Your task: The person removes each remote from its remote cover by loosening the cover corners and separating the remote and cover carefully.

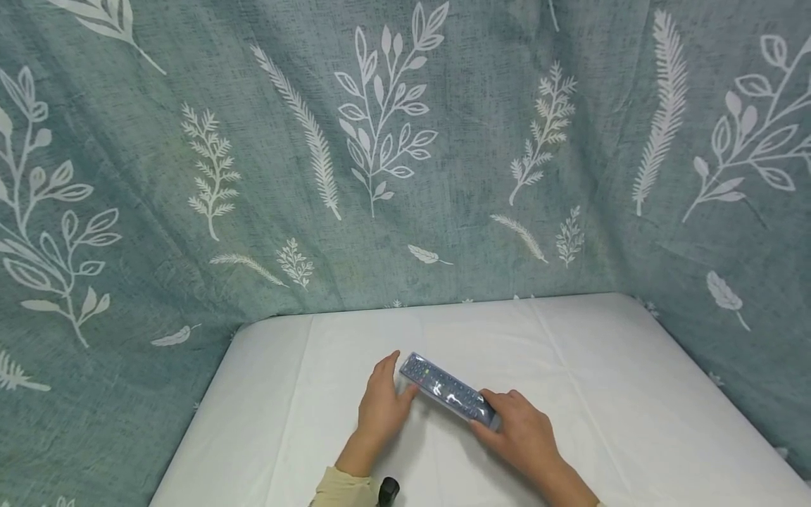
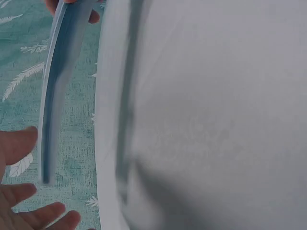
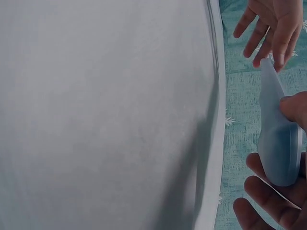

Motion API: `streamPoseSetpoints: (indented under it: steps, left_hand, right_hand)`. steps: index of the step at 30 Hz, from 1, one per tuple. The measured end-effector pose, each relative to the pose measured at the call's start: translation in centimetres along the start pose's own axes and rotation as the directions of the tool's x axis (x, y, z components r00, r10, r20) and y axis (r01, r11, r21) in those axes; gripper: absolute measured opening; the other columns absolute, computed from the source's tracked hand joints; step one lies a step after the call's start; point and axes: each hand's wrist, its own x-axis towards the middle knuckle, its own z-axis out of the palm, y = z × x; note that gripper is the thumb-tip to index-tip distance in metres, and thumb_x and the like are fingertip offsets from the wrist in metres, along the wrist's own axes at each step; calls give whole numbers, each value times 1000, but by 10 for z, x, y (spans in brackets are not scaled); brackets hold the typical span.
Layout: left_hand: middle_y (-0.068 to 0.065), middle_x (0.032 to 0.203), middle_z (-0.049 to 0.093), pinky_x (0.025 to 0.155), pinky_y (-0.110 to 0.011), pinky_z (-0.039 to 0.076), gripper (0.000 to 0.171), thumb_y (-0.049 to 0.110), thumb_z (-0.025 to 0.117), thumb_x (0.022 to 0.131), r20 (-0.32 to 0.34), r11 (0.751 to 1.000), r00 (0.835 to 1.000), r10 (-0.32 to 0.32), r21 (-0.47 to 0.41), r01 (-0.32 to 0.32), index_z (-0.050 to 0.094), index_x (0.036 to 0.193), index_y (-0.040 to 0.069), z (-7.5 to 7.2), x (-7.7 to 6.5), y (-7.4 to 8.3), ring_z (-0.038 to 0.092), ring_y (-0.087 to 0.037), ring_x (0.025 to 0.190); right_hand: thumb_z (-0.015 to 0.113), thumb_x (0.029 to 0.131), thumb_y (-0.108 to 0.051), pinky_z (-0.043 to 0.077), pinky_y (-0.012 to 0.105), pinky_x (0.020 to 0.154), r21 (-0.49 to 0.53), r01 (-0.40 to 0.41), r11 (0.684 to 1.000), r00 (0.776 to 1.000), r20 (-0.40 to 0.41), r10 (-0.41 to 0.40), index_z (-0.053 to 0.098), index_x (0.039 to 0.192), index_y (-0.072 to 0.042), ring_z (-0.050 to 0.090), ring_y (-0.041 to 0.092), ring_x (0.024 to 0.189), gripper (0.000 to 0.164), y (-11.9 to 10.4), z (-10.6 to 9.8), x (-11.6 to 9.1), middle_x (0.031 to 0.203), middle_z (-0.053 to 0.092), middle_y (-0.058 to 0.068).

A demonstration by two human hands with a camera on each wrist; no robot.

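A dark remote control [image 1: 446,387] in a clear, glossy cover is held above the white surface, slanting from upper left to lower right, its buttons facing up. My right hand [image 1: 522,429] grips its near right end, with the thumb on one long side and fingers on the other. Beside the far left end is my left hand [image 1: 383,408], thumb and fingers spread apart around that end. Seen from the left wrist, the remote [image 2: 57,81] shows its thin side edge, and a gap separates the left fingers [image 2: 45,215] from it. The right wrist view shows the cover's rounded end [image 3: 280,158].
A white-covered table [image 1: 342,345] lies beneath both hands, with faint fold lines in its cloth. Green fabric [image 1: 462,239] with white leaf prints hangs behind and along both sides. A small black object [image 1: 388,491] shows beside the left sleeve [image 1: 345,488].
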Motion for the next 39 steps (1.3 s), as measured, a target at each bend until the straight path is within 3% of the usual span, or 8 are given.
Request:
streamPoseSetpoints:
  steps: [5, 8, 10, 13, 16, 24, 32, 39]
  left_hand:
    - [-25, 139, 58, 97, -59, 51, 78, 40, 72, 90, 62, 991, 995, -81, -104, 87, 38, 152, 6, 3, -1, 4, 58, -44, 126]
    - [-25, 129, 65, 92, -55, 54, 83, 40, 70, 91, 120, 966, 987, -109, -220, 134, 31, 154, 3, 5, -1, 6, 65, -39, 118]
    - [-24, 123, 69, 86, -48, 58, 84, 34, 71, 92, 154, 930, 981, -115, -331, 160, 26, 155, 1, 7, 0, 7, 69, -35, 109]
    - [-23, 118, 70, 77, -35, 61, 84, 18, 72, 91, 189, 844, 975, -120, -498, 200, 21, 156, 0, 7, 2, 8, 73, -29, 95]
    - [-25, 116, 70, 71, -28, 62, 84, 3, 71, 88, 186, 770, 975, -119, -602, 209, 22, 157, 2, 7, 3, 9, 75, -27, 86]
    - [-25, 112, 70, 69, -30, 62, 85, -10, 65, 86, 184, 672, 973, -141, -704, 231, 26, 158, 10, 6, 5, 15, 74, -20, 77]
    - [-18, 114, 70, 67, -31, 62, 83, -9, 62, 87, 227, 651, 967, -117, -717, 247, 31, 157, 23, 1, 5, 20, 72, -14, 79]
    - [-19, 111, 70, 67, -34, 62, 83, -11, 58, 88, 250, 667, 966, -65, -709, 228, 33, 156, 29, -3, 7, 26, 72, -18, 83]
  right_hand:
    - [88, 67, -42, 46, 20, 52, 24, 47, 999, 995, -84, -45, 74, 113, -15, 60, 7, 79, 55, 1, 2, 0, 90, 75, -3]
    - [88, 67, -42, 46, 20, 53, 28, 61, 998, 994, -90, -58, 74, 113, -15, 60, 7, 80, 55, -1, 3, 0, 92, 75, -3]
    - [88, 68, -43, 47, 21, 54, 20, 58, 998, 996, -75, -56, 73, 113, -15, 61, 7, 81, 55, -2, 4, 0, 93, 75, -3]
    - [87, 70, -43, 49, 21, 56, 4, 44, 999, 998, -38, -44, 73, 114, -14, 62, 7, 82, 54, -6, 3, 0, 95, 76, -3]
    - [86, 71, -45, 51, 21, 58, -12, 26, 1000, 1000, 3, -26, 73, 114, -14, 63, 8, 83, 54, -9, 3, -1, 97, 76, -2]
    - [82, 74, -50, 51, 22, 62, -17, -27, 999, 989, 143, 30, 71, 118, -18, 60, 4, 83, 56, -13, 3, -1, 99, 74, -6]
    - [79, 79, -53, 58, 30, 72, -12, 10, 1000, 992, 123, -8, 65, 131, -21, 67, 11, 99, 62, -8, 2, 0, 111, 73, -7]
    - [76, 82, -54, 60, 38, 77, 20, 42, 999, 994, 105, -44, 49, 148, -31, 66, 15, 113, 75, -4, -1, 7, 130, 67, -7]
